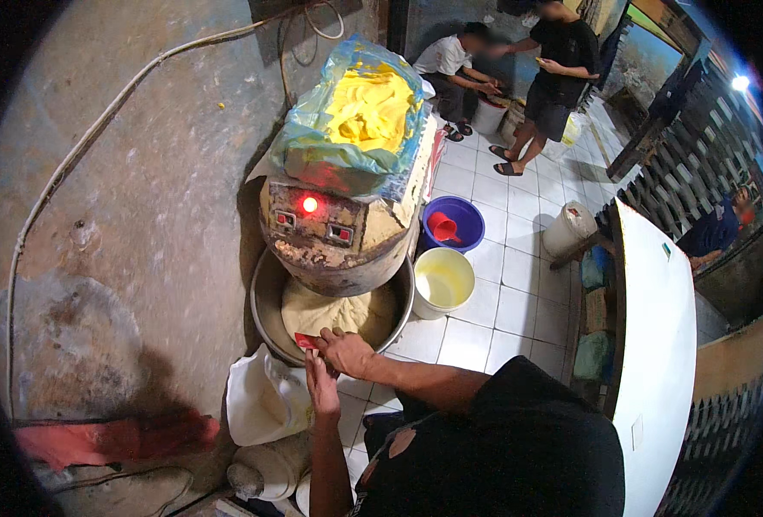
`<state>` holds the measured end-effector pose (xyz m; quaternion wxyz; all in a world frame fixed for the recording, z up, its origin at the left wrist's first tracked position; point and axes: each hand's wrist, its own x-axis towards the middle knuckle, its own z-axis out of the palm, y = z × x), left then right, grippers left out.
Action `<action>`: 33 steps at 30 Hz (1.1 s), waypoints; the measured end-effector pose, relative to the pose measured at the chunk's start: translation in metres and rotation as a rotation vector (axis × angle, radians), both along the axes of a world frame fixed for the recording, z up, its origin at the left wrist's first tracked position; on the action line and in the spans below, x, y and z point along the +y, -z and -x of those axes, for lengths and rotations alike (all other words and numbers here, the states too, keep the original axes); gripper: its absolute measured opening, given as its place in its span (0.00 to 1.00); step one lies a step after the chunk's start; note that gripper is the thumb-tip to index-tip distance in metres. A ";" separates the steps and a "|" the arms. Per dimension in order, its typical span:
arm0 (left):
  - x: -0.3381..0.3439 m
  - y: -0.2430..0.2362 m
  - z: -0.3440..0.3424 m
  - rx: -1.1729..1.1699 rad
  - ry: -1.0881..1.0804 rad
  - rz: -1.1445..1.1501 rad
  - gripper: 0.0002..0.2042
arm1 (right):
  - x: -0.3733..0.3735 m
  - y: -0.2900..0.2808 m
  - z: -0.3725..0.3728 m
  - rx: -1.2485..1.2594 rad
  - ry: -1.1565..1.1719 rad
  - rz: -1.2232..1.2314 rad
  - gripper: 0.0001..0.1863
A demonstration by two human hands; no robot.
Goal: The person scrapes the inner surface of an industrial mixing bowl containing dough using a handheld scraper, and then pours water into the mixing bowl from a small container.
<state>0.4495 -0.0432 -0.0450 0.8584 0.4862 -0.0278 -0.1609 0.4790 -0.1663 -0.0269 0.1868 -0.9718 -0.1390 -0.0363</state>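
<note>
A small flat red piece (307,342), like a packet or a scraper, is over the near rim of a large metal mixing bowl (261,317). My right hand (348,352) closes on its right end, the arm reaching in from the right. My left hand (322,388) comes up from below, its fingertips closed together against the lower edge of the same piece. Just beyond my hands, pale dough (338,315) lies in the bowl. The worn mixer head (338,258) hangs over the dough, with a red light lit on its front.
Yellow creamy fat (371,108) in blue plastic sits atop the mixer. Right of the bowl stand a pale yellow bucket (443,283) and a purple basin (467,213) with a red scoop. A white sack (265,401) is at left, a white tabletop (657,327) at right. Two people are farther back.
</note>
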 end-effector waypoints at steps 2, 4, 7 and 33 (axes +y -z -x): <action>-0.012 -0.005 0.003 0.186 -0.058 -0.031 0.29 | -0.002 -0.006 0.013 -0.032 0.036 -0.006 0.20; -0.019 -0.012 0.011 0.167 -0.071 -0.048 0.30 | -0.007 -0.005 0.023 -0.070 0.018 0.007 0.20; -0.025 -0.013 0.022 0.184 -0.191 -0.112 0.29 | -0.009 -0.011 0.036 -0.115 -0.031 -0.002 0.21; -0.083 0.029 0.127 0.220 -0.801 -0.155 0.15 | -0.205 0.013 0.076 0.109 -0.334 -0.383 0.13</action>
